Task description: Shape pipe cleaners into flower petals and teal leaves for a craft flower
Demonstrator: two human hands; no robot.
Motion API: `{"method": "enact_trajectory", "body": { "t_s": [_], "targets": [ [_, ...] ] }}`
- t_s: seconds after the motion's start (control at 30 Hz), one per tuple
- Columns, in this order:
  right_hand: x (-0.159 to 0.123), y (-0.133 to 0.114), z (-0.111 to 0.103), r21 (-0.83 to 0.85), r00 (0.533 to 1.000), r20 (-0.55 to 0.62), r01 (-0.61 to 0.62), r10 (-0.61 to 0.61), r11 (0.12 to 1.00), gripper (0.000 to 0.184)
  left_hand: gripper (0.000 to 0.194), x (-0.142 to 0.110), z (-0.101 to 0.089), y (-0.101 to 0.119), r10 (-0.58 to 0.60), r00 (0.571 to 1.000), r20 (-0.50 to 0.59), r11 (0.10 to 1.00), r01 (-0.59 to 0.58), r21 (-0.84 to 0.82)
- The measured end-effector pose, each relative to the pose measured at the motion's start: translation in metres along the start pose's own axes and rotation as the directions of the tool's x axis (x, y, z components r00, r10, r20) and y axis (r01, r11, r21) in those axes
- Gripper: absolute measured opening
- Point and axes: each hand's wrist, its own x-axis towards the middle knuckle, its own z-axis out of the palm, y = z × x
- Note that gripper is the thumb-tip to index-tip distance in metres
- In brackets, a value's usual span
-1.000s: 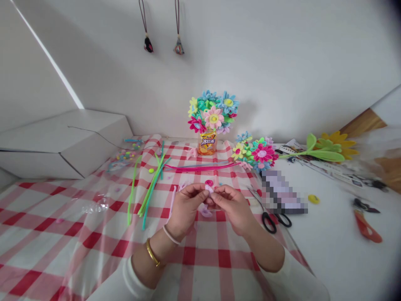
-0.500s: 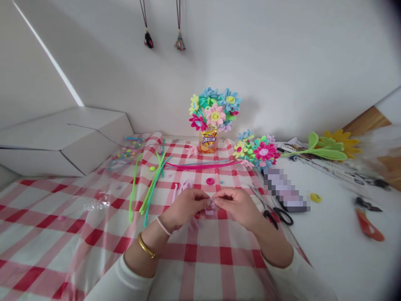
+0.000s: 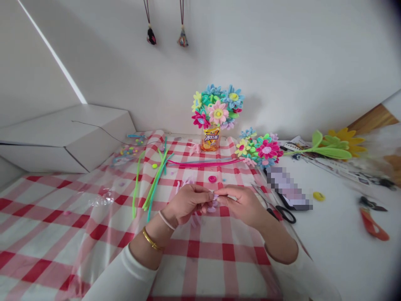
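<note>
Over the red-and-white checked cloth (image 3: pixel 206 267) my left hand (image 3: pixel 184 203) and my right hand (image 3: pixel 242 204) meet fingertip to fingertip. Both pinch a small pale lilac pipe-cleaner piece (image 3: pixel 213 203), partly hidden by my fingers. More lilac loops (image 3: pixel 196 219) hang below my left hand. A pink button-like disc (image 3: pixel 212 179) lies just beyond my fingers. Green and teal pipe cleaners (image 3: pixel 155 184) lie to the left, pink ones (image 3: pixel 203 162) farther back.
A can holding a pipe-cleaner flower bouquet (image 3: pixel 217 113) stands at the back, with a loose flower bunch (image 3: pixel 261 149) to its right. Black scissors (image 3: pixel 283 213) lie near my right hand. Red-handled pliers (image 3: pixel 372 221) rest at the right. A white box (image 3: pixel 65 140) sits at the left.
Both hands have stayed together on the lilac piece, drifting slightly lower and to the right in the view as the camera shifted. The fingers keep working the piece.
</note>
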Motion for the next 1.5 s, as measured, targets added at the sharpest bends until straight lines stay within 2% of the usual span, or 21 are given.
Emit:
{"method": "enact_trajectory", "body": {
  "t_s": [0.13, 0.27, 0.43, 0.57, 0.67, 0.8, 1.0, 1.27, 1.4, 1.5],
  "targets": [
    [0.001, 0.001, 0.003, -0.176, 0.994, -0.059, 0.08, -0.092, 0.981, 0.017, 0.017, 0.002, -0.001, -0.002, 0.012, 1.0, -0.013, 0.997, -0.013, -0.073],
    [0.001, 0.003, 0.005, -0.232, 0.985, -0.071, 0.135, -0.155, 0.963, 0.019, 0.019, 0.005, -0.001, -0.005, 0.031, 0.999, 0.006, 0.995, -0.031, -0.099],
    [0.001, -0.001, 0.005, -0.202, 0.987, -0.077, 0.124, -0.143, 0.971, 0.02, 0.023, 0.006, -0.003, -0.007, 0.069, 0.997, 0.027, 0.997, -0.068, -0.023],
    [0.0, -0.004, 0.005, -0.157, 0.993, -0.061, 0.087, -0.098, 0.984, 0.02, 0.026, 0.005, -0.004, -0.007, 0.047, 0.998, 0.048, 0.998, -0.049, 0.043],
    [0.0, -0.007, 0.005, -0.116, 0.998, -0.045, 0.046, -0.051, 0.992, 0.02, 0.025, 0.004, -0.005, -0.007, 0.017, 0.996, 0.086, 1.0, -0.018, 0.014],
    [0.0, -0.009, 0.005, -0.084, 0.998, -0.042, 0.044, -0.047, 0.995, 0.023, 0.023, 0.004, -0.004, -0.006, -0.011, 0.994, 0.108, 0.998, 0.018, -0.063],
    [-0.002, -0.008, 0.006, -0.092, 0.996, -0.069, 0.05, -0.057, 0.995, 0.025, 0.021, 0.004, -0.006, -0.007, 0.031, 0.99, 0.135, 0.996, -0.02, -0.088],
    [-0.002, 0.002, 0.004, -0.281, 0.962, -0.042, 0.249, -0.272, 0.927, 0.018, 0.017, 0.003, -0.009, -0.005, 0.01, 0.993, 0.116, 0.995, 0.001, -0.098],
    [0.001, 0.007, 0.005, -0.398, 0.912, -0.052, 0.355, -0.407, 0.846, 0.016, 0.017, 0.003, -0.007, -0.003, 0.003, 0.998, 0.067, 0.995, 0.003, -0.098],
    [0.001, 0.007, 0.005, -0.511, 0.905, 0.009, 0.37, -0.426, 0.776, 0.015, 0.015, 0.002, -0.005, -0.003, -0.013, 0.999, 0.034, 0.996, 0.016, -0.085]
  ]
}}
